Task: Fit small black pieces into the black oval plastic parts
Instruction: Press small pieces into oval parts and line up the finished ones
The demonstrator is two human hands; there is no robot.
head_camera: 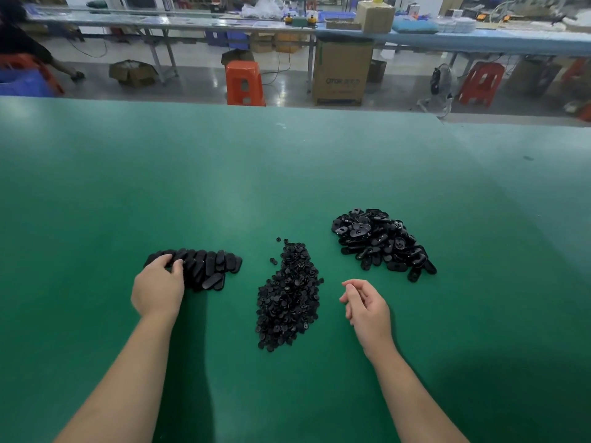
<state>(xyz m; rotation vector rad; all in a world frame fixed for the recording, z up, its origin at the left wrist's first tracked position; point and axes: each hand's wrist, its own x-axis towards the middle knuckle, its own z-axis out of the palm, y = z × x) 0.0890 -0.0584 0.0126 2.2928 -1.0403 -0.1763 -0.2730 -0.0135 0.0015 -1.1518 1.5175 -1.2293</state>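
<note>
Three groups of black parts lie on the green table [287, 174]. At the left, a neat overlapping row of oval parts [208, 265]. In the middle, a long heap of small black pieces [289, 295]. At the right, a loose heap of oval parts [380, 241]. My left hand [158, 287] rests on the left end of the row, its fingers curled over the ovals there. My right hand [367, 306] hovers between the small pieces and the right heap, fingers loosely curled, with nothing visible in it.
Beyond the table's far edge lie a floor aisle with an orange stool [244, 83], a cardboard box [340, 73] and a long workbench [351, 33] carrying boxes and bins. A red stool [481, 83] stands at the right.
</note>
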